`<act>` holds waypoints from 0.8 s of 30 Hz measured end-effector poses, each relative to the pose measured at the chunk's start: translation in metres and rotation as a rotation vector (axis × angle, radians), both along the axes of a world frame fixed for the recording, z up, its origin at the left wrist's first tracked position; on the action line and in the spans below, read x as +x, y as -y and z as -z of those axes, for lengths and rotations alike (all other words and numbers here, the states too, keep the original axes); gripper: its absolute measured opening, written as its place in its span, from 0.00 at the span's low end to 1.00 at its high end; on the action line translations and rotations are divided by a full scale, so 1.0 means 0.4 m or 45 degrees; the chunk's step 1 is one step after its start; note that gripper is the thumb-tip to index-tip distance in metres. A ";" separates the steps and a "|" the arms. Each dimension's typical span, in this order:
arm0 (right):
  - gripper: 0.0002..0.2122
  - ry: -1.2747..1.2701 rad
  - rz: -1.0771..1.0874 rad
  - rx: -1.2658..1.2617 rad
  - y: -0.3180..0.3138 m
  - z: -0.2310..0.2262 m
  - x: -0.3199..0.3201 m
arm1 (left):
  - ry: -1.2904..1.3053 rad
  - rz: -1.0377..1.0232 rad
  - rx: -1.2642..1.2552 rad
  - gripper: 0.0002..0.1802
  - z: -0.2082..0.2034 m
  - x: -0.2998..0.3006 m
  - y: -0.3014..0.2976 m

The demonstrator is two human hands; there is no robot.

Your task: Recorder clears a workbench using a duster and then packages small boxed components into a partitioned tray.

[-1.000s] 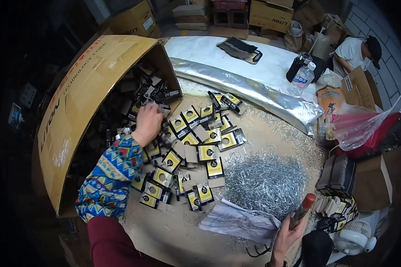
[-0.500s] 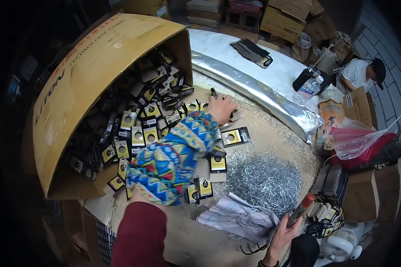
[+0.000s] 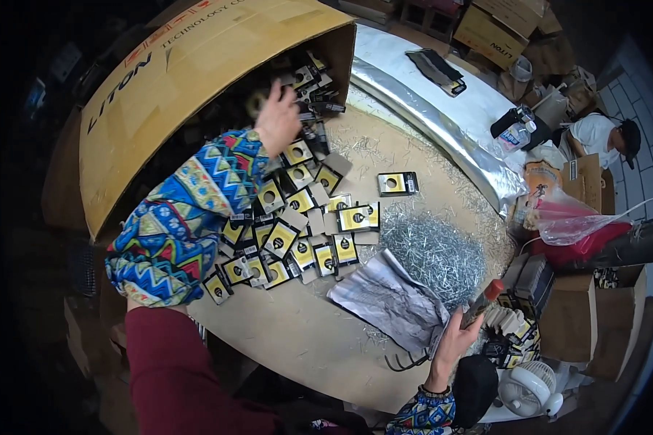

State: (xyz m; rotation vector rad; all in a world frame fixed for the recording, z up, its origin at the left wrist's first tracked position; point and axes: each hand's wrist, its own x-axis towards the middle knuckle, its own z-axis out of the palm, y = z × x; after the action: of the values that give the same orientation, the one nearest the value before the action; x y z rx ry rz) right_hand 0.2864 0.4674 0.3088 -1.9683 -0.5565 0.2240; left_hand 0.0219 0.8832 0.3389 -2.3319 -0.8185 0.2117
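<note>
At mouth of tan cardboard carton (image 3: 218, 69), my left hand (image 3: 277, 125) is hovering by black-and-yellow card packs (image 3: 281, 239), seemingly gathering, finger closure unclear; right hand (image 3: 453, 342) is clamping red-ended dark cylinder (image 3: 479, 309); next grasp likely needing pinch.

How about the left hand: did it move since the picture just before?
Yes. The left hand moved left, away from the silver foil strip and over to the open mouth of the big cardboard box.

The glossy silver foil strip (image 3: 442, 135) glared, while the large tan cardboard carton (image 3: 218, 72) held deep shadow inside. Slight motion blur softened the bare left hand (image 3: 278, 123); fisheye distortion curved edges toward a black rim.
</note>
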 end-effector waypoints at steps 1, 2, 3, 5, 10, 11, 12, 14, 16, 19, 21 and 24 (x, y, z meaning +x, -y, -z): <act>0.15 0.008 0.001 -0.001 0.017 -0.012 0.000 | -0.082 -0.044 0.065 0.09 -0.021 -0.023 0.011; 0.15 -0.013 -0.017 -0.034 0.036 -0.023 0.000 | -0.005 0.016 0.110 0.08 -0.011 -0.037 0.012; 0.15 -0.042 -0.050 -0.064 0.050 -0.028 -0.001 | 0.064 0.062 0.158 0.08 0.004 -0.054 0.016; 0.15 0.104 -0.048 -0.076 0.080 -0.030 0.004 | 0.342 0.129 -0.192 0.07 0.087 0.066 0.061; 0.14 0.078 -0.073 -0.297 0.110 -0.046 -0.035 | 1.044 0.220 -0.684 0.27 0.349 0.401 0.232; 0.14 0.050 -0.053 -0.302 0.116 -0.038 -0.039 | 1.056 0.226 -0.699 0.27 0.369 0.425 0.230; 0.14 0.059 -0.043 -0.270 0.128 -0.028 -0.043 | 0.888 0.112 -0.836 0.27 0.380 0.440 0.233; 0.14 0.057 -0.054 -0.301 0.150 -0.026 -0.058 | 0.733 0.093 -0.881 0.27 0.407 0.413 0.233; 0.14 0.072 -0.083 -0.358 0.172 -0.035 -0.058 | 0.557 0.161 -0.885 0.25 0.361 0.349 0.220; 0.07 0.050 -0.170 -0.416 0.204 -0.026 -0.053 | 0.336 0.261 -0.645 0.18 0.294 0.161 0.184; 0.06 0.186 -0.204 -0.406 0.215 -0.025 -0.070 | 0.198 0.138 -0.603 0.17 0.216 0.062 0.176; 0.07 0.104 -0.270 -0.396 0.210 -0.045 -0.103 | 0.447 0.189 -0.318 0.14 0.128 -0.015 0.256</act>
State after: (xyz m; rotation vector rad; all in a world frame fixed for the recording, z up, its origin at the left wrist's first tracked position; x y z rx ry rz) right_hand 0.2453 0.3833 0.3269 -2.2256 -0.8251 0.3825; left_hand 0.0161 0.7806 0.2877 -2.6987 -0.8152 -0.1759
